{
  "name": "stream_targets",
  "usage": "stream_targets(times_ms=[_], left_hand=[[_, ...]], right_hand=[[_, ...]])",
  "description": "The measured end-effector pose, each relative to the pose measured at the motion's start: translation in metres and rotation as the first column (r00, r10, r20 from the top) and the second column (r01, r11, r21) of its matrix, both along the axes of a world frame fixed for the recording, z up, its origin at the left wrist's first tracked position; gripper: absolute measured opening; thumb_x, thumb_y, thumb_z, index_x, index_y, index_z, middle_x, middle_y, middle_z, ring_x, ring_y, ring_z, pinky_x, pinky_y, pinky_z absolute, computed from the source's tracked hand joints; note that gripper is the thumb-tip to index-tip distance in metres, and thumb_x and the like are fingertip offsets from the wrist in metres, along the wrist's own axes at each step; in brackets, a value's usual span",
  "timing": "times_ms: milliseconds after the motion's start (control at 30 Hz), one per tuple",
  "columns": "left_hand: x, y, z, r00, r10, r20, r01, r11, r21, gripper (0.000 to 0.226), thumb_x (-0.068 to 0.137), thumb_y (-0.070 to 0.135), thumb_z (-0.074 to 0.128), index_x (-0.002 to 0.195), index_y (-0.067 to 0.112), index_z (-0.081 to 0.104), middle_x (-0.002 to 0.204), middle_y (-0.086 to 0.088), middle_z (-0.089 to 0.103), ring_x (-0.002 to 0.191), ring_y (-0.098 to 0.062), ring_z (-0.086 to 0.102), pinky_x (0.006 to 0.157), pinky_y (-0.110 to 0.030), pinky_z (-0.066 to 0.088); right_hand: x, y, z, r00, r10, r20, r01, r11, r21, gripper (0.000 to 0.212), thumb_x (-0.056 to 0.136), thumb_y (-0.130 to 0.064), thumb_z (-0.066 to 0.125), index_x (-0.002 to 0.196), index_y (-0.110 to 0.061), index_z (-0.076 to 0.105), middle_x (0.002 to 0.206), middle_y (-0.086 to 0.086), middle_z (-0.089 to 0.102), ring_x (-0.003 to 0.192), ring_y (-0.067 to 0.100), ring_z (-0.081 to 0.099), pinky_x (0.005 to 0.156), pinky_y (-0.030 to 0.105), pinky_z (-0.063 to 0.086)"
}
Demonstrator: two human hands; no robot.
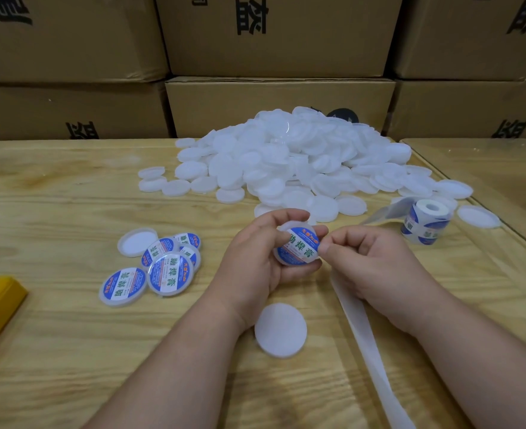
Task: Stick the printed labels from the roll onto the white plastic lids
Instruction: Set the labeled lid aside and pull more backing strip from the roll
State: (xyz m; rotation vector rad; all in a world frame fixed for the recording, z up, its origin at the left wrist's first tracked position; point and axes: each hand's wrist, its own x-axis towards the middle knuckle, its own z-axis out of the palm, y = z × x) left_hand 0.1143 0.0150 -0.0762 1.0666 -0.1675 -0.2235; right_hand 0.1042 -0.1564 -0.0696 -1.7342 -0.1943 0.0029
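My left hand [255,255] grips the lid [297,247]; my right hand [367,258] pinches the label's [300,245] edge. Pressing unevenly could crease it off-centre.

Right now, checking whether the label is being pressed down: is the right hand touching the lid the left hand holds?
Touching. The head view shows the right hand pinching the labelled lid.

Five labelled lids [165,274] lie clustered with one blank [137,242], one more labelled lid [299,246] is held, one blank lid [280,329] lies alone, one label roll [426,222] stands, and the heap of white lids [292,159] is too many to count.
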Motion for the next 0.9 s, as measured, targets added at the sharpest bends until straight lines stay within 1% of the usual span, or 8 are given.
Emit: stream_targets(times_ms=[133, 367, 467, 533, 633, 733, 800, 900], left_hand=[[-0.0001, -0.0012, -0.0011, 1.000, 0.012, 0.009, -0.012, 1.000, 0.027, 0.033, 0.083, 0.007, 0.045, 0.109, 0.008, 0.064, 0.109, -0.024, 0.074, 0.106, -0.032, 0.072, 0.080, -0.041, 0.063], [0.0000, -0.0012, -0.0017, 1.000, 0.007, 0.015, -0.007, 0.999, 0.039, 0.035, 0.097, -0.002, 0.034, 0.106, 0.011, 0.066, 0.108, -0.023, 0.074, 0.104, -0.031, 0.073, 0.078, -0.039, 0.063], [0.0005, -0.0019, -0.0016, 1.000, 0.008, 0.012, -0.008, 0.999, 0.039, 0.037, 0.094, -0.005, 0.037, 0.104, 0.012, 0.068, 0.107, -0.022, 0.075, 0.104, -0.031, 0.073, 0.079, -0.040, 0.063], [0.0008, -0.0024, -0.0018, 1.000, 0.012, 0.013, -0.013, 0.999, 0.048, 0.038, 0.083, -0.005, 0.042, 0.103, 0.013, 0.069, 0.107, -0.021, 0.075, 0.103, -0.031, 0.074, 0.078, -0.038, 0.063], [0.0010, -0.0033, -0.0039, 0.999, 0.026, 0.025, -0.027, 0.998, 0.065, 0.047, 0.074, -0.008, 0.041, 0.105, 0.014, 0.067, 0.108, -0.019, 0.076, 0.105, -0.030, 0.073, 0.077, -0.034, 0.062], [0.0008, -0.0047, -0.0059, 0.994, 0.091, 0.060, -0.096, 0.992, 0.087, 0.048, 0.072, -0.006, 0.044, 0.112, 0.015, 0.062, 0.106, -0.013, 0.077, 0.105, -0.026, 0.074, 0.075, -0.029, 0.061], [0.0012, -0.0049, -0.0064, 0.986, 0.140, 0.093, -0.149, 0.983, 0.109, 0.045, 0.077, -0.004, 0.052, 0.115, 0.019, 0.060, 0.105, -0.009, 0.078, 0.104, -0.024, 0.074, 0.074, -0.027, 0.060], [0.0020, -0.0041, -0.0069, 0.973, 0.204, 0.105, -0.215, 0.971, 0.103, 0.041, 0.090, -0.005, 0.065, 0.120, 0.022, 0.058, 0.105, -0.007, 0.078, 0.101, -0.023, 0.075, 0.073, -0.027, 0.061]], right_hand=[[-0.0001, 0.0009, 0.0003, 1.000, 0.023, 0.011, -0.023, 1.000, 0.015, 0.021, 0.097, -0.001, 0.061, 0.078, -0.003, 0.068, 0.043, -0.018, 0.054, 0.042, -0.008, 0.053, 0.044, 0.004, 0.037], [0.0000, 0.0020, 0.0014, 0.999, 0.033, -0.013, -0.033, 0.999, 0.041, 0.019, 0.098, 0.001, 0.060, 0.080, 0.001, 0.067, 0.044, -0.019, 0.055, 0.043, -0.008, 0.054, 0.044, 0.004, 0.037], [-0.0005, 0.0025, 0.0027, 0.999, 0.031, -0.020, -0.029, 0.998, 0.054, 0.020, 0.098, 0.002, 0.059, 0.079, 0.000, 0.066, 0.045, -0.021, 0.056, 0.043, -0.008, 0.055, 0.043, 0.004, 0.038], [-0.0007, 0.0030, 0.0029, 0.999, 0.023, -0.025, -0.022, 0.998, 0.060, 0.020, 0.097, 0.002, 0.059, 0.079, 0.000, 0.066, 0.046, -0.022, 0.056, 0.042, -0.008, 0.055, 0.043, 0.004, 0.038], [-0.0007, 0.0033, 0.0021, 1.000, 0.009, -0.029, -0.007, 0.998, 0.058, 0.017, 0.098, 0.001, 0.059, 0.083, 0.000, 0.067, 0.045, -0.019, 0.055, 0.040, -0.006, 0.052, 0.042, 0.005, 0.037], [0.0004, 0.0016, 0.0003, 1.000, -0.018, -0.024, 0.018, 1.000, 0.014, 0.015, 0.098, -0.003, 0.060, 0.094, -0.005, 0.075, 0.044, -0.016, 0.046, 0.039, 0.000, 0.041, 0.043, 0.009, 0.033], [0.0005, 0.0003, 0.0001, 1.000, -0.001, -0.018, 0.001, 1.000, -0.003, 0.021, 0.098, -0.004, 0.058, 0.099, -0.011, 0.078, 0.044, -0.014, 0.043, 0.040, 0.002, 0.037, 0.045, 0.011, 0.031], [-0.0012, -0.0009, 0.0026, 1.000, 0.024, -0.005, -0.024, 1.000, 0.003, 0.031, 0.099, -0.005, 0.056, 0.098, -0.022, 0.081, 0.045, -0.004, 0.036, 0.044, 0.011, 0.029, 0.045, 0.023, 0.024]])
